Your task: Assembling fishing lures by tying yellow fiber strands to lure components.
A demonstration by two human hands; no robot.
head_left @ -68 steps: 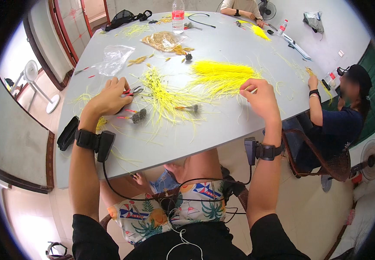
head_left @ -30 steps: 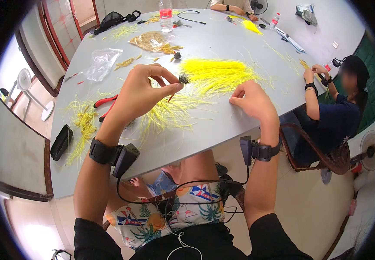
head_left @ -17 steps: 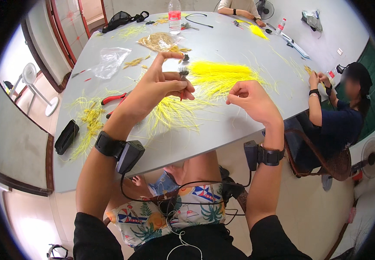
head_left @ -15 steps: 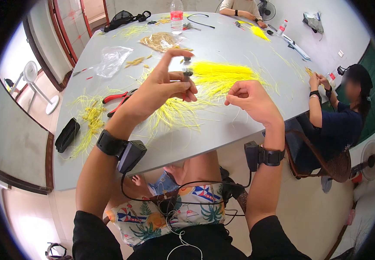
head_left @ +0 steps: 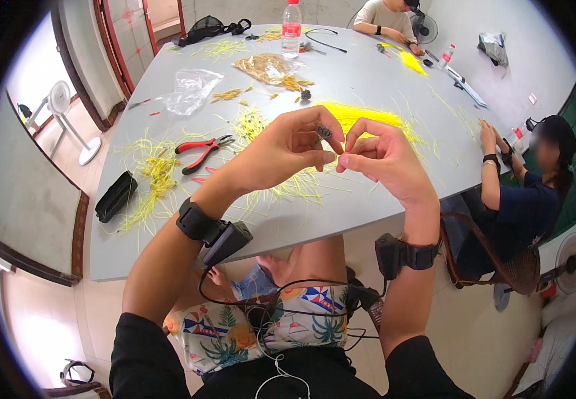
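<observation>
My left hand (head_left: pixel 288 146) is above the table's near side, fingers curled and thumb brought toward the index finger. A small dark ridged piece (head_left: pixel 324 131) is tucked among its fingers. My right hand (head_left: pixel 391 159) meets it, thumb and index finger pinched together. The fingertips of both hands nearly touch, and whatever tiny thing lies between them is too small to make out. Behind the hands lies a thick bundle of bright yellow strands (head_left: pixel 361 114), partly covered by them. Looser pale yellow strands (head_left: pixel 294 189) spread below my left hand.
Red-handled pliers (head_left: pixel 201 151) lie left of my hands, near tangled yellow strands (head_left: pixel 155 174) and a black case (head_left: pixel 115 197). Farther back are a clear plastic bag (head_left: pixel 191 90), a bag of brown pieces (head_left: pixel 261 68) and a bottle (head_left: pixel 292 30). Two people sit at the table's far and right sides.
My hands, apart before, have come together fingertip to fingertip. My left index finger, raised before, has curled down. The view has shifted slightly, showing more of the far person.
</observation>
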